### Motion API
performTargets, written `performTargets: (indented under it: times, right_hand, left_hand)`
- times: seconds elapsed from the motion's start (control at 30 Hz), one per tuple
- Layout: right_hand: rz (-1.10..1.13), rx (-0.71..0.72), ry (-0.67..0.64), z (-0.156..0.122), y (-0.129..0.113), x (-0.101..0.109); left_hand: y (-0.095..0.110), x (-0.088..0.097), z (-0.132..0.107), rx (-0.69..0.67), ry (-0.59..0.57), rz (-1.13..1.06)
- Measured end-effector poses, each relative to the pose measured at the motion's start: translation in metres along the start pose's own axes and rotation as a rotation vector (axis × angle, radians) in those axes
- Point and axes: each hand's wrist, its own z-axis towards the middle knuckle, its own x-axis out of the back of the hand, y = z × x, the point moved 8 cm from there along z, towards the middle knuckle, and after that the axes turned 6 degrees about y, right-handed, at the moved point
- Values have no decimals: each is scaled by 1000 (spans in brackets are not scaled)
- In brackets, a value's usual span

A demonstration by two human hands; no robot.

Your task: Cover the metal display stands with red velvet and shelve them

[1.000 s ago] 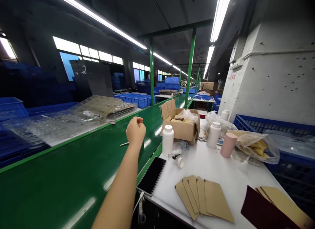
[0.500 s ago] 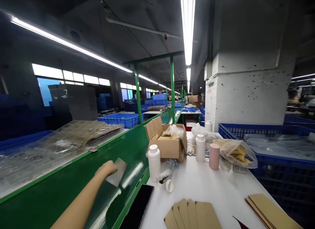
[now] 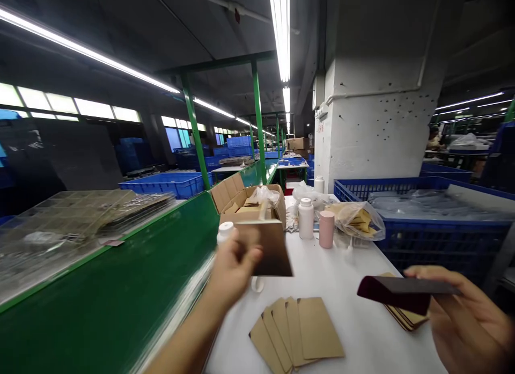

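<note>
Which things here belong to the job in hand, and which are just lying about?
Likely part of the job:
dark brown flat panel, in the left hand
dark maroon bent sheet, in the right hand
fanned tan rectangular cards
stacked tan rectangular cards

Apparently lying about:
pink cylindrical container
white capped plastic bottle beside it
clear plastic bag

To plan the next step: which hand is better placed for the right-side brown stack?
Right hand, probably: it looks near the stack, though holding a dark piece; the left hand is farther.
</note>
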Motion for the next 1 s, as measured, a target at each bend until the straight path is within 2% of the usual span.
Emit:
performTargets:
  times: [0.03, 0.07, 0.1, 0.17, 0.27, 0.33, 0.4, 0.53, 0.7, 0.8, 0.93, 1.0]
  right_hand:
    - [18, -13, -70, 10, -6, -16]
    - [49, -18, -145, 19, -13, -32]
    - [86, -34, -220, 29, -16, -49]
    - [142, -131, -315, 47, -8, -77]
    - [187, -300, -392, 61, 30, -108]
    - [212, -337, -418, 60, 60, -119]
    - [219, -359, -401, 55, 89, -121]
    - [184, -468, -333, 38, 136, -109]
    - [167, -571, -323, 20, 154, -106]
    - [162, -611, -342, 10, 157, -109]
    - [163, -647, -402, -2, 160, -114]
    - [165, -668, -427, -5, 162, -116]
  left_hand:
    - [-28, -35, -8, 12, -164, 34]
    - [-56, -63, -14, 14, -274, 54]
    - [-84, -84, -17, 14, -342, 90]
    - [-140, -108, -13, 50, -366, 191]
    - [-202, -121, -2, 109, -384, 241]
    - [-226, -121, 3, 137, -400, 248]
    - [-242, -119, 5, 165, -429, 247]
    - [-257, -117, 3, 201, -479, 259]
    - [-257, -111, 5, 200, -480, 332]
    - [-235, -100, 12, 158, -424, 366]
    - [-185, -80, 19, 25, -237, 358]
    - [-171, -83, 13, -2, -267, 336]
